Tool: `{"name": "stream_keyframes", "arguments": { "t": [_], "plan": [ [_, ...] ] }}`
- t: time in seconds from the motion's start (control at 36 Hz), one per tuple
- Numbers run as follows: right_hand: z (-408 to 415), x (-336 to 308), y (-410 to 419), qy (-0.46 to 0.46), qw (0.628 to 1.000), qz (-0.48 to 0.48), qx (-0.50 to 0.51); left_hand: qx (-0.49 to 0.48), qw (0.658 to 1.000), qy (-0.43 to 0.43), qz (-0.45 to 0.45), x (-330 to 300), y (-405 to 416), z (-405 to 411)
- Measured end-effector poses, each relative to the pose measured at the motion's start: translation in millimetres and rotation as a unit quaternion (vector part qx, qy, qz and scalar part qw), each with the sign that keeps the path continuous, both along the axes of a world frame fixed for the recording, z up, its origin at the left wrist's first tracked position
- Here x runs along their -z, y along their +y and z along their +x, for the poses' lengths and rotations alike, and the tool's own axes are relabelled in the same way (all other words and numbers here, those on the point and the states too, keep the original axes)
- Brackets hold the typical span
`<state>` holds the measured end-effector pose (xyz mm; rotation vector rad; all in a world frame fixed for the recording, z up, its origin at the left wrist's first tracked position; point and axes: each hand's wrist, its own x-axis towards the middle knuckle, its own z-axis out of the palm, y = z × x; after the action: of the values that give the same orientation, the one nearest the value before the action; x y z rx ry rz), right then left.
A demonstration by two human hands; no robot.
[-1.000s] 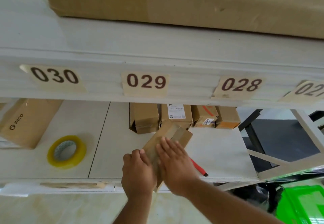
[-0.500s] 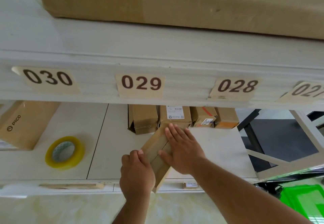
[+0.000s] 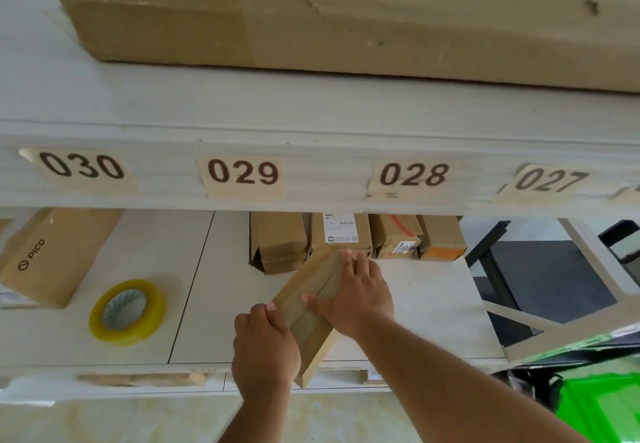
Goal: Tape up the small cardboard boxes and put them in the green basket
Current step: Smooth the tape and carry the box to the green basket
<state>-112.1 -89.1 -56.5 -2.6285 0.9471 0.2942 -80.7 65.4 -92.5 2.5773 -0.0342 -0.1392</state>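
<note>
A small long cardboard box point(image 3: 309, 297) lies slanted on the white shelf point(image 3: 433, 304), its near end past the front edge. My left hand point(image 3: 265, 349) grips that near end with the thumb on top. My right hand point(image 3: 356, 293) lies flat on the box's top and right side, fingers spread toward its far end. A strip of clear tape runs along the box's top seam. A yellow roll of tape point(image 3: 127, 311) lies on the shelf to the left. A corner of the green basket point(image 3: 602, 408) shows at the bottom right.
Several small cardboard boxes point(image 3: 353, 238) stand in a row at the back of the shelf. A PICO box point(image 3: 52, 255) lies at the left. The upper shelf beam with labels 030 to 027 point(image 3: 242, 176) overhangs, with a large carton point(image 3: 346, 13) on top.
My right hand has slid along the box's top from its near end toward its far end. My left hand keeps hold of the near end.
</note>
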Motion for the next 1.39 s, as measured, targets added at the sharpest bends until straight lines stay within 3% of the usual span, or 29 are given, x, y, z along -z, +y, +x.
{"name": "stream_keyframes", "arguments": {
  "t": [0.17,0.31,0.5,0.78,1.33,1.39],
  "plan": [
    [-34,-1,49,-0.036,0.987,0.105,0.118,0.006,1.000,0.013,-0.011,-1,0,2],
    [-50,4,89,-0.092,0.894,0.356,0.257,0.036,0.995,0.075,-0.050,-9,5,13],
    [-74,-11,127,-0.209,0.840,0.422,0.269,0.141,0.983,0.053,-0.106,-55,37,-4],
    [-174,-53,165,-0.320,0.787,0.389,0.357,0.299,0.940,0.107,-0.123,-117,83,-88],
    [-418,-104,146,-0.454,0.680,0.249,0.520,0.521,0.815,0.190,-0.170,-138,17,-298],
    [-443,-107,144,-0.454,0.683,0.234,0.523,0.529,0.809,0.193,-0.168,-137,11,-321]
  ]
}}
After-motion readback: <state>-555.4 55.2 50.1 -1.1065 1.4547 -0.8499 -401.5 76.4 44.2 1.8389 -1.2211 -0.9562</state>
